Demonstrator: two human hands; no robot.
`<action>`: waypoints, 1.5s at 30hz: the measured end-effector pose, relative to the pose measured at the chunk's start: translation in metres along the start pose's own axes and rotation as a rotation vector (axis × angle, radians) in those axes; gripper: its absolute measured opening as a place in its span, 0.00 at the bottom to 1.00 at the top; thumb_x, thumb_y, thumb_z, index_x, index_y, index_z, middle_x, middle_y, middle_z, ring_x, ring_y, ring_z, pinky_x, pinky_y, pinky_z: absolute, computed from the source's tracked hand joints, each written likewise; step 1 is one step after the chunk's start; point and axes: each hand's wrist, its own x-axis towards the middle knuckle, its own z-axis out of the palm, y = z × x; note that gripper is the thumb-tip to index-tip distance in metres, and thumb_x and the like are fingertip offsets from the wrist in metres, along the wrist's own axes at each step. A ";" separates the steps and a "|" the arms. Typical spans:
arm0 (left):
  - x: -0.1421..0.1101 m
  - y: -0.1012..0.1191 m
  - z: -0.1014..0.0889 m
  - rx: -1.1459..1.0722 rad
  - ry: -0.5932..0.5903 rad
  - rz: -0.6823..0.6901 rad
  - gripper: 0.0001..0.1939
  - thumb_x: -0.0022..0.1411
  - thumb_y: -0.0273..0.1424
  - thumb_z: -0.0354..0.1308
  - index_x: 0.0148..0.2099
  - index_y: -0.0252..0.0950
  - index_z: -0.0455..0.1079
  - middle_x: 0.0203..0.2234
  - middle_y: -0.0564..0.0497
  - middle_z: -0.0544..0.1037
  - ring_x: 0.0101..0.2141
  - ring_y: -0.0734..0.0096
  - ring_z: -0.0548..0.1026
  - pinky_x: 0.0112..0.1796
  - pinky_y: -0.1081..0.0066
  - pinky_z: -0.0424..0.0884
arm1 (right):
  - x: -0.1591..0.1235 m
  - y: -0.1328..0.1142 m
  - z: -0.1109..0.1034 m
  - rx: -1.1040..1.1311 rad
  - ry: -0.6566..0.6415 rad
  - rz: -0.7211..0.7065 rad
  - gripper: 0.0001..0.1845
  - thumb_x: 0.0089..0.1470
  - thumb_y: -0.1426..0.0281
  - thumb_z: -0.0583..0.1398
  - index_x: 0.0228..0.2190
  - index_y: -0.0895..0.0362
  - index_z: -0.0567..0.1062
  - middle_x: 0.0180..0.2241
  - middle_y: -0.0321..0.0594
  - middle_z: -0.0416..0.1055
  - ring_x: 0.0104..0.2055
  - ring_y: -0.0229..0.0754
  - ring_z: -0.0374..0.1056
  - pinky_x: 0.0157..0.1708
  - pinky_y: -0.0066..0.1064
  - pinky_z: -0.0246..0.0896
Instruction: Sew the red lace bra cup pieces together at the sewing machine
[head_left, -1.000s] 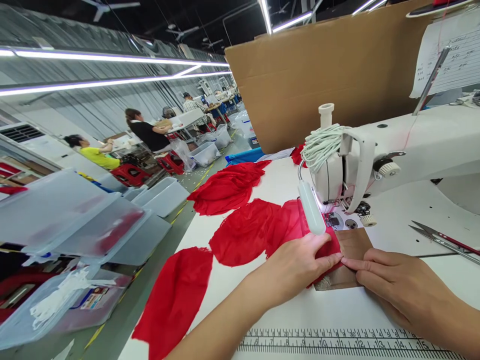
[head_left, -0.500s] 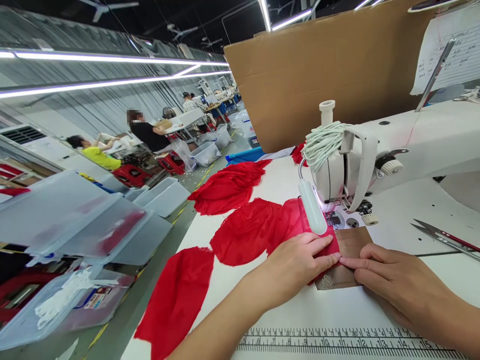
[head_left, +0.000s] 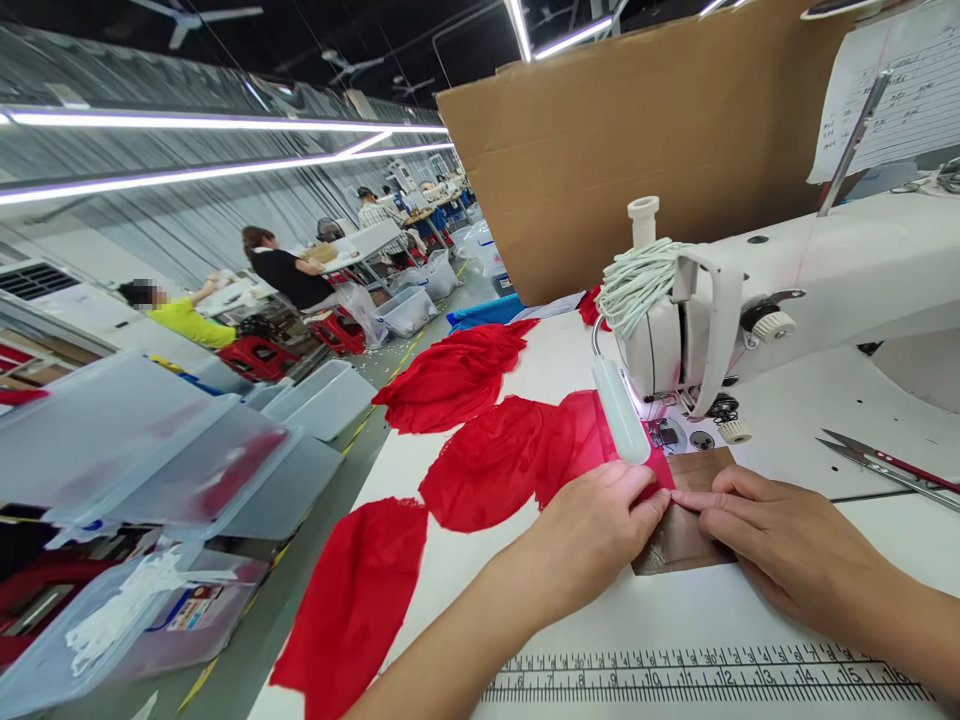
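Observation:
A red fabric piece (head_left: 577, 437) runs under the presser foot of a white sewing machine (head_left: 750, 300), its near edge reaching my hands. My left hand (head_left: 600, 535) is closed on that edge, fingers bent and thumb pointing at the foot. From the other side my right hand (head_left: 772, 525) meets the left thumb, its fingertips pinching the same edge; its thumb is mostly hidden. Below the fingers lies a brown taped patch (head_left: 686, 540) on the table. A pale lamp (head_left: 622, 410) beside the needle partly covers the fabric.
More red fabric pieces (head_left: 360, 600) lie at left on the white table. Thread snips or scissors (head_left: 892, 468) rest at right, and a printed ruler (head_left: 675, 680) runs along the front. A cardboard sheet (head_left: 637, 150) stands behind. Plastic bins (head_left: 135, 430) fill the left; people sit beyond.
Both hands have shifted slightly toward the presser foot with the fabric edge. My left fingers, straighter before, are now more bent. The whole view has shifted a little.

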 end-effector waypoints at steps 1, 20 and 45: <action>0.001 0.001 0.000 0.000 -0.001 0.002 0.14 0.75 0.24 0.45 0.50 0.31 0.72 0.36 0.47 0.73 0.33 0.65 0.69 0.32 0.67 0.69 | 0.001 0.001 0.000 -0.006 0.005 0.005 0.20 0.54 0.86 0.49 0.37 0.56 0.74 0.40 0.45 0.79 0.39 0.47 0.68 0.30 0.35 0.66; 0.005 -0.004 0.023 -0.026 0.117 -0.067 0.30 0.74 0.46 0.51 0.63 0.24 0.66 0.55 0.35 0.75 0.46 0.54 0.75 0.43 0.57 0.76 | 0.023 0.004 -0.008 -0.078 0.016 0.028 0.24 0.51 0.85 0.50 0.45 0.60 0.75 0.42 0.46 0.80 0.39 0.46 0.69 0.30 0.32 0.67; 0.008 -0.013 0.038 0.010 0.131 -0.138 0.35 0.73 0.51 0.47 0.67 0.27 0.64 0.60 0.36 0.73 0.50 0.52 0.74 0.48 0.57 0.73 | 0.020 0.008 0.001 -0.183 0.028 -0.027 0.20 0.54 0.85 0.51 0.43 0.63 0.75 0.49 0.52 0.79 0.43 0.49 0.70 0.37 0.37 0.74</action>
